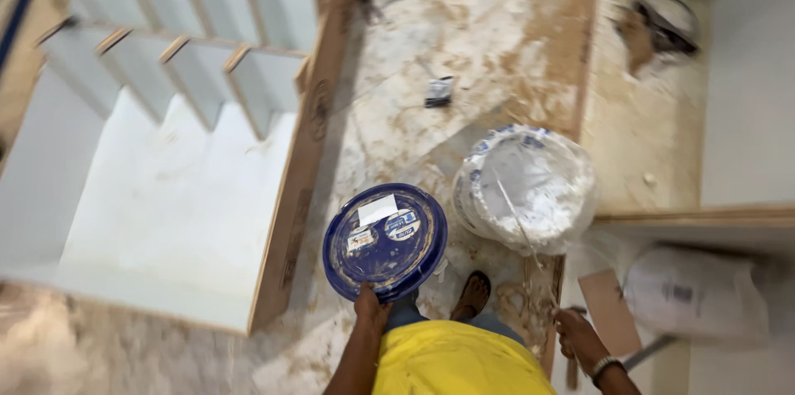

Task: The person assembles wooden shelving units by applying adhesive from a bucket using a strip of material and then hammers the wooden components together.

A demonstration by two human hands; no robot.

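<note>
Blue plastic forms the round lid (385, 242), which the left hand (372, 308) grips at its near rim, fingers closed on the edge, holding the disc roughly flat above the floor. Two paper labels and streaks of pale residue mark the lid's upper face. Just to the right of the lid stands an open bucket (525, 188), its inside coated white and its rim wrapped in crumpled clear plastic sheeting; a thin stick leans out of it toward the person. The right hand (578, 335), with a band at the wrist, is lowered near the end of that stick beside a wooden board edge; whether its fingers are closed on anything cannot be determined. One bare foot (474, 294) rests on the paint-smeared stone floor (464, 22) below the bucket. A white shelving unit (178, 113) with plywood-edged dividers lies to the left. A small dark packet (439, 91) lies on the floor beyond the bucket.
</note>
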